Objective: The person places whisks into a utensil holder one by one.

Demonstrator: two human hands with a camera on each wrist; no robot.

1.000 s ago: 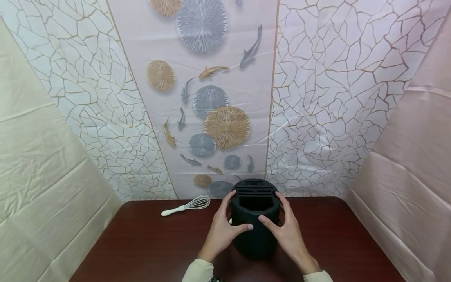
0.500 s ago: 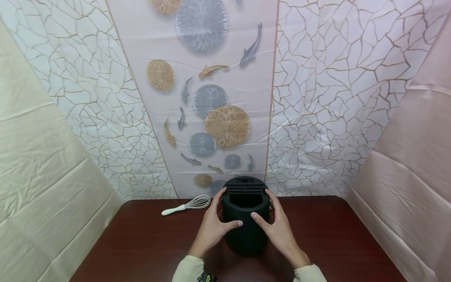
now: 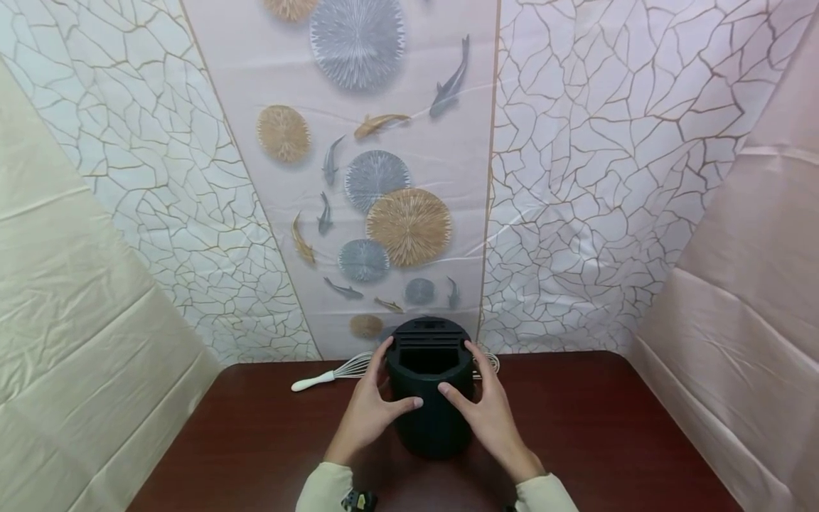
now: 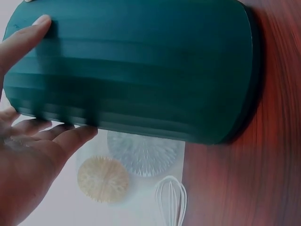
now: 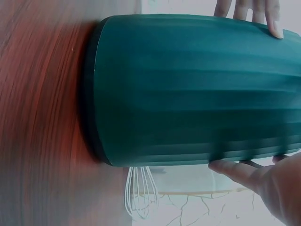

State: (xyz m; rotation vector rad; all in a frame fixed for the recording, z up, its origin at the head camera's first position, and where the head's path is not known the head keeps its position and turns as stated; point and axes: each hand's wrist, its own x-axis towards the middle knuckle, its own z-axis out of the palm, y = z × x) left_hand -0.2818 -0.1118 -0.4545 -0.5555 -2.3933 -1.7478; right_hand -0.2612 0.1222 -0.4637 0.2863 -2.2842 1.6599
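A dark green, ribbed utensil holder (image 3: 431, 419) stands upright on the table, its black top cut with slots and one larger opening. On its left side my left hand (image 3: 367, 412) grips it, thumb on the front and fingers along the side. My right hand (image 3: 483, 412) grips the opposite side the same way. In the left wrist view the holder's ribbed wall (image 4: 141, 70) spans the frame. A whisk with a white handle (image 3: 312, 382) lies behind and left of the holder. The wire loops of another whisk (image 3: 491, 364) show at its right; the rest is hidden.
The dark red-brown table (image 3: 614, 427) ends at a patterned cloth backdrop (image 3: 576, 213). Plain cloth walls (image 3: 83, 320) slope up on the left and right. A watch (image 3: 360, 500) is at the left wrist.
Both hands have moved left with the holder between them. It now partly covers the left whisk's wires, and more of the right whisk's loops shows.
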